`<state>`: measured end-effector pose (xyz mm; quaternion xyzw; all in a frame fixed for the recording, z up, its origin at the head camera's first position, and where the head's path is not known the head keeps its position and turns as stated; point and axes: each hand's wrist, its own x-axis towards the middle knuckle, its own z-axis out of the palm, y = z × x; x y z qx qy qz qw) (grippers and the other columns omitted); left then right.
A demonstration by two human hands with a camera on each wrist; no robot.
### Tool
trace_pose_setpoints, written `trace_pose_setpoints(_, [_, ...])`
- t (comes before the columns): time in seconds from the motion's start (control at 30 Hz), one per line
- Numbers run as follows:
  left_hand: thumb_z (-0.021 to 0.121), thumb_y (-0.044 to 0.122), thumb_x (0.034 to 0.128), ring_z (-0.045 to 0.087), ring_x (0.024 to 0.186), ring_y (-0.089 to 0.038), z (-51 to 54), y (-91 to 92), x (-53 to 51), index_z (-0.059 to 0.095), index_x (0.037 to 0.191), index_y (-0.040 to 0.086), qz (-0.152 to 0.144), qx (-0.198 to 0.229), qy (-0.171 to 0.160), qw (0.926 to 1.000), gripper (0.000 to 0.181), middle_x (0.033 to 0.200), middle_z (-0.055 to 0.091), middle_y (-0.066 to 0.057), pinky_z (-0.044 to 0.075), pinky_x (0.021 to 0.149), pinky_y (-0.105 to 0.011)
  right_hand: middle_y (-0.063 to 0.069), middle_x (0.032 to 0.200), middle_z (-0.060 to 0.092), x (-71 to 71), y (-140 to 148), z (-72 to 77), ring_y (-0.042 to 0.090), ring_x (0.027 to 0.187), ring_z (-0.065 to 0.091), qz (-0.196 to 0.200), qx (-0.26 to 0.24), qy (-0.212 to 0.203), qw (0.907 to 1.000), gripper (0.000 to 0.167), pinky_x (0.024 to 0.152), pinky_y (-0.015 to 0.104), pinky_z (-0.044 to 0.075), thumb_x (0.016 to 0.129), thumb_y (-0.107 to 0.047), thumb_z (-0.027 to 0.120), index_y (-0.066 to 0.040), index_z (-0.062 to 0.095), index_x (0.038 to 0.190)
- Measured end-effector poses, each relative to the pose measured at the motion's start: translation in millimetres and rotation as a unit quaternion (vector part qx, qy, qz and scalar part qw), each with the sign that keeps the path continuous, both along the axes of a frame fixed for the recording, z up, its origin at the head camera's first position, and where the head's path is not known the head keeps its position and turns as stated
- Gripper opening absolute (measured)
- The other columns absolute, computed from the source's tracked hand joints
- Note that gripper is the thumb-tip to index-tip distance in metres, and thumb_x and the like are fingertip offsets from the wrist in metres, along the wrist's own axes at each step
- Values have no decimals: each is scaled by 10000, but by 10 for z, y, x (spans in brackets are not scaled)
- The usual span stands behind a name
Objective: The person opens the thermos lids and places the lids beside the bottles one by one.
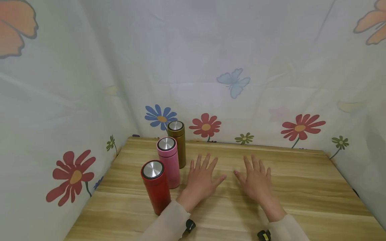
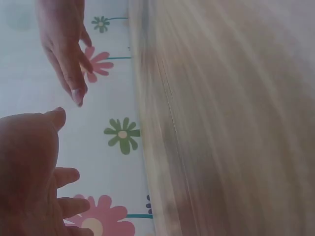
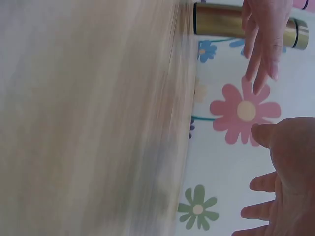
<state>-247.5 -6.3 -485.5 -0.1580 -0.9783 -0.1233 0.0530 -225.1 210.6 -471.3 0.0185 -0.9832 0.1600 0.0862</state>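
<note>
Both hands are held palm down over the wooden table with fingers spread, and neither holds anything. My left hand (image 1: 200,180) is just right of three upright flasks with silver lids. The red flask (image 1: 157,192) stands closest to me, beside the left sleeve. Behind it is the pink flask (image 1: 170,167), and farthest back the gold flask (image 1: 181,147). My right hand (image 1: 256,182) is to the right, apart from the left one. In the right wrist view the gold flask (image 3: 221,20) shows beyond the left hand (image 3: 268,34). Both wrist views show a gap between hands and tabletop.
The wooden table (image 1: 301,187) is walled on the left, back and right by a white cloth (image 1: 187,60) printed with flowers and butterflies. A small black device (image 1: 190,225) sits at the left wrist, another black device (image 1: 264,235) at the right.
</note>
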Motion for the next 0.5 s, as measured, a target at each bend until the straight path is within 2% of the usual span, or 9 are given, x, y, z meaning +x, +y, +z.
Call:
trace_pose_setpoints(0.13, [340,796,971,145,1608,-389,33,-46,96,278,1638,340,-98,169,-139,9997,810,1733,231,-35,135,1261,-646,282,1663,266,86,-52,8,576,1484,288,126,26,125,9998,754,1153,788,182,1038,-517,543,-63,339,1604])
trace_pose_setpoints(0.3, [404,768,973,209,1592,-393,93,-94,211,277,1636,353,-253,489,-402,9977,791,1712,292,-30,238,1238,-635,306,1600,376,176,-114,11,547,1428,413,256,-36,390,9989,744,1128,749,302,1015,-475,613,-26,396,1566])
trace_pose_setpoints(0.5, [511,691,981,297,1565,-366,142,-184,374,318,1623,331,-406,875,-581,9936,760,1688,343,-27,339,1194,-621,310,1547,449,295,-204,-6,542,1350,506,484,-447,494,9966,763,1073,690,416,984,-462,676,-12,423,1545])
